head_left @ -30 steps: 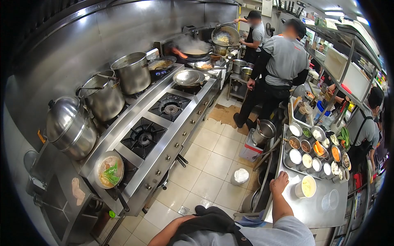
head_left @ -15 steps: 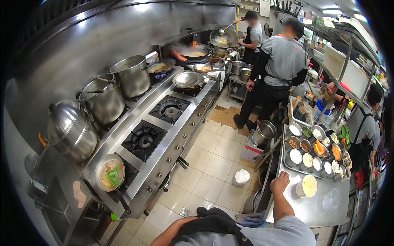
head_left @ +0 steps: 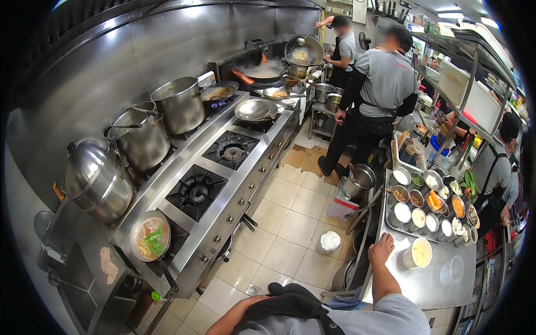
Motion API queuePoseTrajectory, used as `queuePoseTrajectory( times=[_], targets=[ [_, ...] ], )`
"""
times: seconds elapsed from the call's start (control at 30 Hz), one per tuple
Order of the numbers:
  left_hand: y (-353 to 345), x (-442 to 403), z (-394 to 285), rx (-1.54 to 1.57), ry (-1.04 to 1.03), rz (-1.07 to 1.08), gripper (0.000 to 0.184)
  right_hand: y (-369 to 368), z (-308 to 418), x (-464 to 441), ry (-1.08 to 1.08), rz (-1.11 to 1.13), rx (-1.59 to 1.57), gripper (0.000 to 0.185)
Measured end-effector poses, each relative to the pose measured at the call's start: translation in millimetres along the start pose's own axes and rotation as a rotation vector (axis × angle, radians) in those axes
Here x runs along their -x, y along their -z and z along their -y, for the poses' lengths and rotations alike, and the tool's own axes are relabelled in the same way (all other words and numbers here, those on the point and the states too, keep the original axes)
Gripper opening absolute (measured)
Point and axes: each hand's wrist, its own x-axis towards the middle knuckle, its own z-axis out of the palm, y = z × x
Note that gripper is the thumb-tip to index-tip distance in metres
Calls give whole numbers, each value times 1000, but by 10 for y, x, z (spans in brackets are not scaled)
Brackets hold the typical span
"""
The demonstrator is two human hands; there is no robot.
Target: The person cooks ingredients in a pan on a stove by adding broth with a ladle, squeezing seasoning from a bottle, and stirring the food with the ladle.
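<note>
My right hand (head_left: 381, 248) rests on the edge of the steel counter (head_left: 385, 282), fingers lying on its top and holding nothing. Beside it stands a white tub (head_left: 417, 254) with pale yellow contents, and a clear plastic cup (head_left: 451, 270) is farther right. My left forearm (head_left: 237, 315) shows at the bottom, but the hand itself is out of sight. At the near end of the stove (head_left: 184, 223), a frying pan (head_left: 149, 235) holds broth and green leaves, its black handle pointing toward me.
Several metal cups of ingredients fill a tray (head_left: 391, 224) on the counter. Large pots (head_left: 177, 106) line the back of the stove. Two co-workers (head_left: 385, 78) (head_left: 345, 50) stand ahead, one at a steaming wok. A white container (head_left: 328, 242) sits on the tiled floor.
Flames and steam at the far wok have shifted a little. The far co-worker's arm and ladle have moved slightly. My right hand stays in place on the counter.
</note>
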Motion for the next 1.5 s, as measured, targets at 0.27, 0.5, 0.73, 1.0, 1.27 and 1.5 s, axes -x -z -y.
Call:
queuePoseTrajectory(
  times=[0.27, 0.5, 0.73, 1.0, 1.27, 1.5],
  targets=[
    [378, -429, 485, -1, -120, 109, 33, -50, -39, -7, 21, -36, -5, 57],
    [667, -834, 842, 47, -158, 153, 33, -15, -21, -3, 20, -21, -4, 57],
    [797, -971, 977, 68, -189, 173, 32, -53, -43, -4, 19, -37, -1, 57],
    [723, -748, 927, 87, -306, 144, 32, -27, -22, -8, 14, -24, -12, 56],
    [-33, 279, -19, -241, -366, 33, 37, 60, 42, 0, 11, -8, -16, 54],
    [-227, 422, -323, -106, -132, -31, 34, -45, -35, -13, 13, 3, -2, 60]
  ],
)
